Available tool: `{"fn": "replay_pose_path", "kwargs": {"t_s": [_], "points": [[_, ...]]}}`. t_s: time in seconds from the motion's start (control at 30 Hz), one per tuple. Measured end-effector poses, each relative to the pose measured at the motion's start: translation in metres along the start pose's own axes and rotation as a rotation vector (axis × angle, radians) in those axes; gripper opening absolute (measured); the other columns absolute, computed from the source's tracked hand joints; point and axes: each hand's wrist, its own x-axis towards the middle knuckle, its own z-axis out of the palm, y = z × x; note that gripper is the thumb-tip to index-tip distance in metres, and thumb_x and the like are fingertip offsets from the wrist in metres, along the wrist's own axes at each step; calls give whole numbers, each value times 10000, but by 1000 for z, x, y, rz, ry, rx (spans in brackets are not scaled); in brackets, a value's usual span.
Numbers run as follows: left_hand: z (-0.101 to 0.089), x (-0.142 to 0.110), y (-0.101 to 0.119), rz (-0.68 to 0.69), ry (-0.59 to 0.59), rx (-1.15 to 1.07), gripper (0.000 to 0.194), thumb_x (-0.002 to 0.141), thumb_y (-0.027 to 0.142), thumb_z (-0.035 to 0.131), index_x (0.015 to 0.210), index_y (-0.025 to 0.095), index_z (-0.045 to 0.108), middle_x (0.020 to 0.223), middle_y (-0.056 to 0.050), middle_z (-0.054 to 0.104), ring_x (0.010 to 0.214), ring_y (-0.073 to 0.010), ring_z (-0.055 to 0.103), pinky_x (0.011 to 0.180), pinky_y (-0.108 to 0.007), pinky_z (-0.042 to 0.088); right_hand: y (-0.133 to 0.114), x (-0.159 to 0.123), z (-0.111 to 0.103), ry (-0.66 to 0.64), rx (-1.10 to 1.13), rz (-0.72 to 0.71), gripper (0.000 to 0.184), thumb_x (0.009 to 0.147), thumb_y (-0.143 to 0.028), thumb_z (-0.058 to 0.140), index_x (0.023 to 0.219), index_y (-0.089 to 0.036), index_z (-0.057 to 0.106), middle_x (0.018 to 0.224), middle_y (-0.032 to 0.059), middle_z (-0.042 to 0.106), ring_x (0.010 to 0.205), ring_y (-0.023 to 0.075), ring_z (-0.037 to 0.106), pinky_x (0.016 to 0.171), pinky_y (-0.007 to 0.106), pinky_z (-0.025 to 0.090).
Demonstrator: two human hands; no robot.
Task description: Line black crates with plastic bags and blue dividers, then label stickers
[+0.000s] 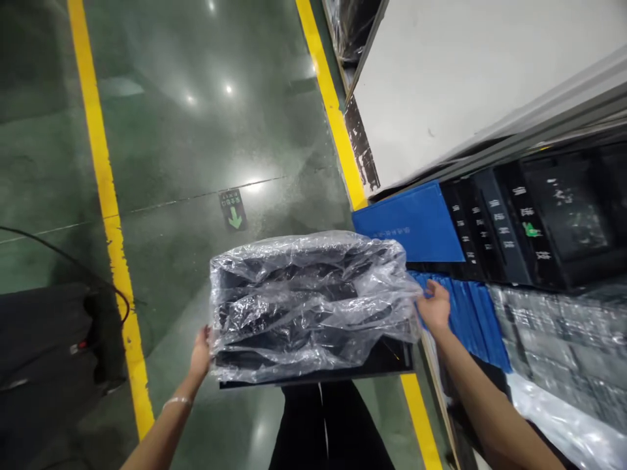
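In front of my legs is a black box (313, 320), its top and sides covered by crinkled clear plastic film (284, 307). A bare black strip of it shows along the near edge. My left hand (200, 352) grips its left end, with the fingers mostly hidden behind the film. At the opposite end my right hand (434, 305) is closed on the film-covered side, its thumb up and its fingertips partly out of sight. The box hangs above the floor between both hands. What lies inside the film is blurred by glare.
Along the right stand black boxes with white print (509, 215), a blue panel (411, 222), blue folded sheets (470, 320) and plastic-wrapped goods (563, 333). A white tabletop (480, 78) is at upper right. Yellow lines (105, 176) mark the green floor (196, 143); a dark machine (44, 352) with a cable is left.
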Motion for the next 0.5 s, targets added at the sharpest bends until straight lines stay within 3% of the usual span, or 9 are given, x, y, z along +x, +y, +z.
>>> {"fn": "replay_pose_path", "kwargs": {"t_s": [0.07, 0.1, 0.17, 0.23, 0.33, 0.4, 0.5], "points": [[-9, -19, -2, 167, 70, 54, 580, 866, 377, 395, 1319, 14, 391, 1354, -256, 476, 1289, -305, 439, 1070, -438, 350, -23, -17, -18, 68, -2, -196, 558, 885, -430, 387, 1252, -23, 492, 1216, 235, 548, 1178, 291, 492, 1015, 450, 382], [-13, -25, 1, 327, 56, 115, 640, 844, 407, 421, 1363, 40, 351, 1418, -244, 414, 1357, -308, 347, 1122, -469, 256, -37, -27, -23, 16, -9, -357, 554, 879, -445, 393, 1255, -55, 510, 1256, 216, 540, 1238, 289, 448, 1069, 457, 318], [-22, -33, 12, 688, -98, 305, 730, 770, 450, 529, 1391, 104, 366, 1453, -209, 389, 1404, -334, 247, 1146, -548, 87, -63, -51, -24, -276, -51, -662, 519, 871, -464, 411, 1237, -130, 565, 1280, 168, 558, 1296, 285, 405, 1127, 480, 205], [-30, -39, 23, 883, -314, 502, 667, 750, 391, 574, 1360, 154, 446, 1408, -183, 464, 1390, -351, 274, 1123, -606, 9, -71, -78, -19, -612, -148, -806, 558, 820, -520, 485, 1243, -172, 588, 1223, 150, 609, 1261, 312, 451, 1134, 527, 139], [-42, -54, 22, 901, -480, 642, 376, 832, 175, 409, 1122, 190, 646, 1134, -120, 667, 1215, -290, 514, 1144, -565, 17, -41, -118, -15, -877, -360, -790, 746, 609, -495, 700, 1272, -173, 584, 1067, 165, 676, 1106, 371, 561, 1093, 567, 214], [-47, -73, 5, 903, -577, 656, 406, 827, 87, 322, 958, 192, 692, 958, -88, 698, 1030, -239, 616, 1165, -495, 85, -6, -139, -19, -886, -457, -724, 603, 622, -325, 686, 1209, -200, 636, 982, 166, 692, 1023, 358, 606, 1019, 511, 355], [-40, -105, -30, 878, -744, 670, 376, 789, 83, 354, 942, 176, 684, 972, -103, 685, 992, -231, 622, 1145, -419, 229, 36, -166, -29, -798, -467, -631, 391, 702, -133, 486, 996, -229, 725, 914, 153, 696, 959, 301, 636, 926, 431, 449]]}}
